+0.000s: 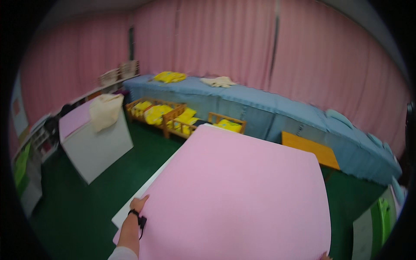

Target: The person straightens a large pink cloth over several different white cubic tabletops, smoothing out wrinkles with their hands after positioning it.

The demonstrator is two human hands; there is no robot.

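Observation:
A large pink mattress (pixel 247 186) with rounded corners, looking like it has a smooth fitted cover, fills the middle and lower front. My left hand (pixel 138 203) grips its left edge, the thumb on top and the other fingers mostly hidden. A black band with a small dark box sits on that wrist. At the lower right corner only a bit of my right hand (pixel 326 256) shows, closed on the mattress edge; the rest is cut off. Beneath the mattress, a white panel (pixel 123 214) sticks out along the left side.
A white box-like unit (pixel 102 147) with a cream cloth (pixel 106 112) stands left. Wooden cots (pixel 167 130) with yellow bedding are ahead. A yellow-orange table (pixel 310 149) is beyond the right corner, before a long blue-covered platform (pixel 260 104). A green-and-white unit (pixel 368 229) stands right.

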